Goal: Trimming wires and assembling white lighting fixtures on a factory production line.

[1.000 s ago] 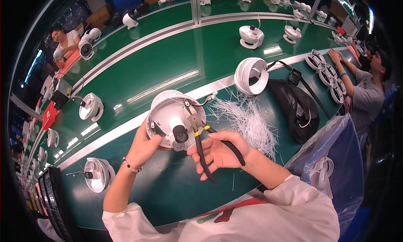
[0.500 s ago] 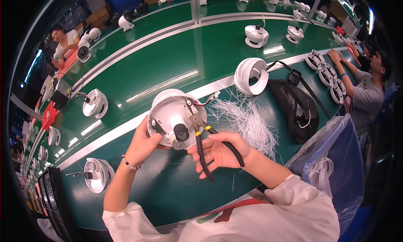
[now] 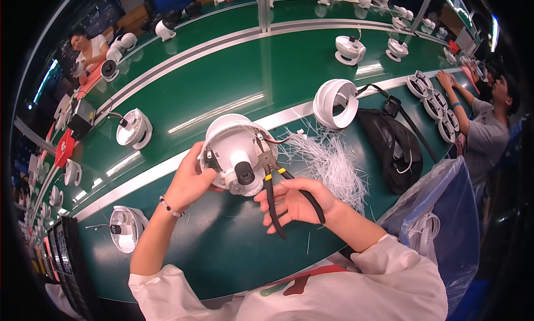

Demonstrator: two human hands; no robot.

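My left hand (image 3: 192, 179) grips the left rim of a white domed camera housing (image 3: 225, 154), held tilted above the bench with its open side toward me. Inside the housing sits a black-fronted lens barrel (image 3: 243, 173). A thin cable with a white connector (image 3: 301, 133) sticks out at its right. My right hand (image 3: 303, 201) holds cutting pliers (image 3: 272, 173) with black handles and yellow bands. The handles are spread apart, and the jaws reach the housing's inner right side; what lies between the jaws is too small to tell.
A pile of clipped white plastic strips (image 3: 339, 171) lies right of my hands, beside white rings (image 3: 335, 104) and a black mesh bag (image 3: 392, 148). Another camera half (image 3: 127, 229) rests at left. More units stand on the green belt (image 3: 222, 82). A bagged blue bin (image 3: 445, 226) and a co-worker (image 3: 489, 118) are at right.
The housing and pliers have shifted slightly right together, with both grips kept. Units on the green belt have moved a little to the right.
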